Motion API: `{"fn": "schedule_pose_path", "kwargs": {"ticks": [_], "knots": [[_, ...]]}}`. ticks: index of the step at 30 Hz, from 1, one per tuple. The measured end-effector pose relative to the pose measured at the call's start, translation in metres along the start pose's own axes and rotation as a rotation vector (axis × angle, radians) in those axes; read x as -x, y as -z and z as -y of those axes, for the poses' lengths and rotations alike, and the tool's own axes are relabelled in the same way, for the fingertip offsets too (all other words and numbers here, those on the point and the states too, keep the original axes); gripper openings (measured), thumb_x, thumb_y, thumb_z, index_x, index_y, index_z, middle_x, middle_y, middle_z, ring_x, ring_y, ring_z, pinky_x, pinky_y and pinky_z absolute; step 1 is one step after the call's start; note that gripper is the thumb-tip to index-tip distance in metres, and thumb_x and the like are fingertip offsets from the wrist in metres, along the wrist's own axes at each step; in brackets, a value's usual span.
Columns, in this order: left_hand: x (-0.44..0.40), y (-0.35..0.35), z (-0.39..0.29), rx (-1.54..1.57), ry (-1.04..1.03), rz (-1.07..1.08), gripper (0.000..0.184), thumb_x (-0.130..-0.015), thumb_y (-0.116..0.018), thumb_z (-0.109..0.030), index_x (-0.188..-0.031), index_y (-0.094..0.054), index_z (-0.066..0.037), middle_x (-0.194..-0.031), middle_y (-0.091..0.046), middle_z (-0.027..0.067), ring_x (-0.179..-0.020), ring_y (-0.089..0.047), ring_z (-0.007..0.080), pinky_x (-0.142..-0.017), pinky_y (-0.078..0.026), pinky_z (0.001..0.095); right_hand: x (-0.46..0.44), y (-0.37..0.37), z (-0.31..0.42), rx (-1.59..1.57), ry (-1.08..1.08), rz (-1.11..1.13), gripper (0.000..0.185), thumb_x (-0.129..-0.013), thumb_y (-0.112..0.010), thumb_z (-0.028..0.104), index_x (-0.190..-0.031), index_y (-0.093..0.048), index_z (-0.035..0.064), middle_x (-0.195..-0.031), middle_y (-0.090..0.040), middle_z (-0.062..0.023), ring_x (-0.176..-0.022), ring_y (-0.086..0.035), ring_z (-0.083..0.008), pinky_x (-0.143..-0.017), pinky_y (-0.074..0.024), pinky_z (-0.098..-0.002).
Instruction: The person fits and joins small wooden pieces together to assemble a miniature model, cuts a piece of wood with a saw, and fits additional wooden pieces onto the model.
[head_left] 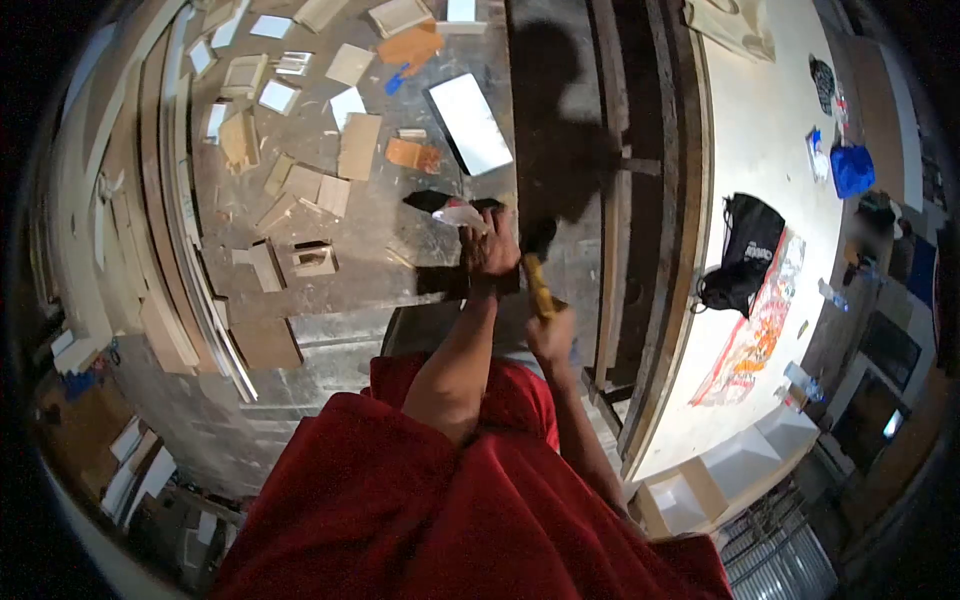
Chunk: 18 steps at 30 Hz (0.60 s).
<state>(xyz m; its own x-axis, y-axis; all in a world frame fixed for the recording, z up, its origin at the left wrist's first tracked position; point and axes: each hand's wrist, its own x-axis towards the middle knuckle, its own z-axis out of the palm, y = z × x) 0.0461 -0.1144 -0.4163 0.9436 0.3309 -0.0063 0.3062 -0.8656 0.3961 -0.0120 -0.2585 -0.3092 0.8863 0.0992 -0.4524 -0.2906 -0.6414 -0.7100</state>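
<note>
In the head view my left hand (490, 247) reaches over the worktable near its right edge, back up and fingers spread. Its fingertips are at a crumpled clear-white plastic piece (460, 216), with a dark item (426, 201) beside it. Whether the fingertips touch the plastic, I cannot tell. My right hand (551, 335) is closed around the yellowish handle of a hammer (541, 288). The dark hammer head points away from me, just right of my left hand. Beyond my left hand lies a white rectangular panel (470, 124).
Wood offcuts (318, 190) lie scattered across the worktable (360, 280). Long boards (180, 200) line its left side. To the right, past dark rails (665, 200), a pale panel (775, 100) carries a black drawstring bag (748, 250) and a blue item (852, 171). White-lined wooden boxes (740, 465) stand at lower right.
</note>
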Motion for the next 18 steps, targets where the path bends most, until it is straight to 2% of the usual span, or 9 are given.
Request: {"fn": "schedule_pose_path", "kwargs": {"ticks": [2, 4, 5, 6, 8, 10, 14, 17, 18], "knots": [[0.013, -0.044, 0.011, -0.218, -0.056, -0.051, 0.052, -0.086, -0.059, -0.019, -0.133, -0.048, -0.002, -0.128, -0.054, 0.0192, -0.123, -0.051, 0.0379, -0.101, -0.039, 0.052, -0.041, -0.049, -0.082, 0.025, 0.069, 0.122, 0.029, -0.09, -0.055, 0.026, -0.09, -0.058, -0.0034, -0.073, -0.056, -0.0115, -0.065, -0.052, -0.0226, -0.063, -0.0443, -0.0383], [0.041, -0.042, -0.001, -0.332, -0.172, -0.258, 0.051, -0.089, -0.056, -0.02, -0.136, -0.047, 0.001, -0.135, -0.051, 0.0222, -0.13, -0.048, 0.0399, -0.105, -0.037, 0.0547, -0.009, -0.006, -0.059, -0.259, 0.01, -0.01, 0.026, -0.091, -0.053, 0.023, -0.089, -0.057, -0.0025, -0.076, -0.056, -0.0099, -0.068, -0.053, -0.0206, -0.061, -0.0438, -0.0363], [0.019, 0.001, -0.019, -0.12, 0.021, 0.208, 0.043, -0.089, -0.057, -0.018, -0.128, -0.052, 0.0, -0.131, -0.053, 0.0218, -0.121, -0.053, 0.0408, -0.102, -0.039, 0.0549, 0.013, 0.019, -0.05, -0.317, -0.018, -0.017, 0.023, -0.092, -0.053, 0.021, -0.09, -0.058, -0.0022, -0.077, -0.056, -0.0091, -0.07, -0.054, -0.0191, -0.061, -0.0436, -0.0351], [0.014, 0.01, -0.021, -0.053, 0.01, 0.085, 0.036, -0.087, -0.06, -0.015, -0.12, -0.055, -0.001, -0.124, -0.056, 0.0206, -0.109, -0.058, 0.0401, -0.098, -0.042, 0.0526, 0.035, 0.044, -0.04, -0.375, -0.046, -0.026, 0.021, -0.092, -0.053, 0.018, -0.09, -0.058, -0.0018, -0.079, -0.057, -0.0082, -0.071, -0.055, -0.0176, -0.06, -0.0433, -0.0339], [0.012, -0.034, -0.008, 0.033, 0.068, -0.067, 0.034, -0.085, -0.061, -0.012, -0.118, -0.057, -0.001, -0.115, -0.059, 0.02, -0.104, -0.06, 0.0388, -0.097, -0.042, 0.051, 0.017, 0.047, 0.001, -0.446, -0.378, -0.147, 0.017, -0.092, -0.056, 0.014, -0.09, -0.059, -0.0023, -0.075, -0.056, -0.0047, -0.066, -0.052, -0.0116, -0.055, -0.0408, -0.0303], [0.016, -0.026, -0.005, -0.047, 0.011, -0.15, 0.033, -0.083, -0.062, -0.011, -0.114, -0.058, -0.003, -0.108, -0.061, 0.0195, -0.106, -0.059, 0.0381, -0.098, -0.041, 0.0511, 0.029, 0.045, 0.003, -0.47, -0.32, -0.249, 0.014, -0.092, -0.059, 0.012, -0.087, -0.058, -0.0011, -0.068, -0.052, -0.0004, -0.058, -0.046, -0.0078, -0.049, -0.0362, -0.0265], [0.01, -0.023, 0.002, 0.091, 0.006, -0.149, 0.035, -0.078, -0.064, -0.012, -0.113, -0.058, -0.007, -0.099, -0.059, 0.0123, -0.102, -0.059, 0.0334, -0.095, -0.041, 0.0493, 0.034, 0.047, 0.027, -0.58, -0.306, -0.091, 0.013, -0.095, -0.056, 0.01, -0.088, -0.059, -0.0014, -0.065, -0.051, 0.0036, -0.055, -0.044, -0.0067, -0.048, -0.0353, -0.0261], [0.02, -0.052, 0.011, 0.243, 0.055, -0.126, 0.037, -0.078, -0.063, -0.011, -0.114, -0.057, -0.008, -0.099, -0.058, 0.0117, -0.102, -0.058, 0.0318, -0.096, -0.04, 0.0495, 0.036, 0.041, 0.038, -0.553, -0.266, -0.112, 0.024, -0.098, -0.058, 0.02, -0.081, -0.059, 0.0039, -0.06, -0.049, 0.0034, -0.048, -0.042, -0.0051, -0.044, -0.0303, -0.0238], [0.018, -0.057, 0.014, 0.164, -0.025, -0.281, 0.037, -0.077, -0.063, -0.01, -0.114, -0.057, -0.008, -0.099, -0.059, 0.0118, -0.102, -0.057, 0.0315, -0.096, -0.039, 0.0496, 0.037, 0.039, 0.036, -0.559, -0.272, -0.109, 0.024, -0.098, -0.058, 0.02, -0.081, -0.059, 0.0039, -0.06, -0.049, 0.0034, -0.048, -0.042, -0.0051, -0.044, -0.0303, -0.0238]]}}
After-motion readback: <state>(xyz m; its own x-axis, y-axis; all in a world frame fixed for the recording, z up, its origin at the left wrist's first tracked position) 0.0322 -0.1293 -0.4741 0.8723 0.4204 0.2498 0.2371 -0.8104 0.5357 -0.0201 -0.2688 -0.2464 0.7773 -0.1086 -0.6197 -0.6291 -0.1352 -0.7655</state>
